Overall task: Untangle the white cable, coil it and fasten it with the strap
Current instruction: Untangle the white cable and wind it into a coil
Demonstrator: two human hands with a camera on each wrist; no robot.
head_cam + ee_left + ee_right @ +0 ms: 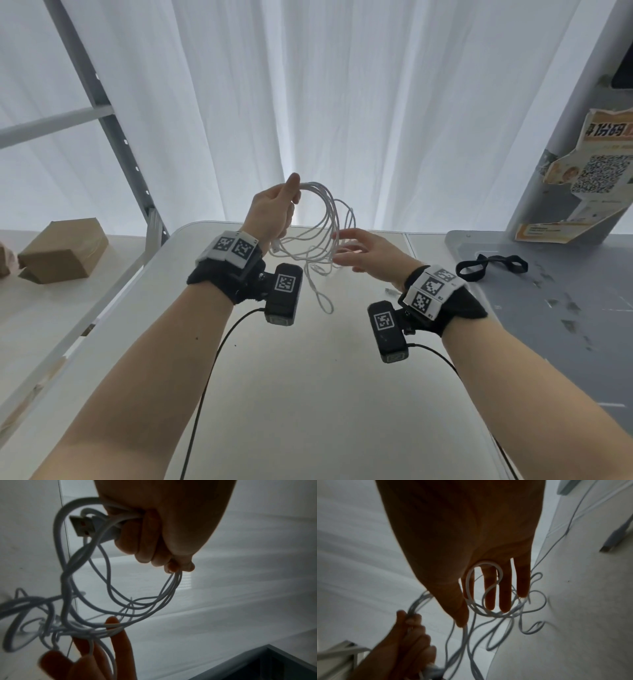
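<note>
- The thin white cable [322, 219] hangs in several loose loops above the pale glossy tabletop [308, 394], gathered at the top in the left hand [274, 212], so the loops fall free and can be sorted in the air.
- The left hand is closed in a fist around the bunched strands; the left wrist view shows the cable's flat metal USB plug [82, 526] jutting from that fist, probably kept there as the coil's fixed start.
- The right hand [366, 253] is spread, fingers straight, gripping nothing; its fingers [489, 595] pass through the lower loops, apparently to part and even them out.
- A tail loop dangles lowest, so coiling looks unfinished.
- The black fabric strap [493, 265] lies on the grey mat [548, 325] to the right, well apart from the cable, waiting for the fastening step.
</note>
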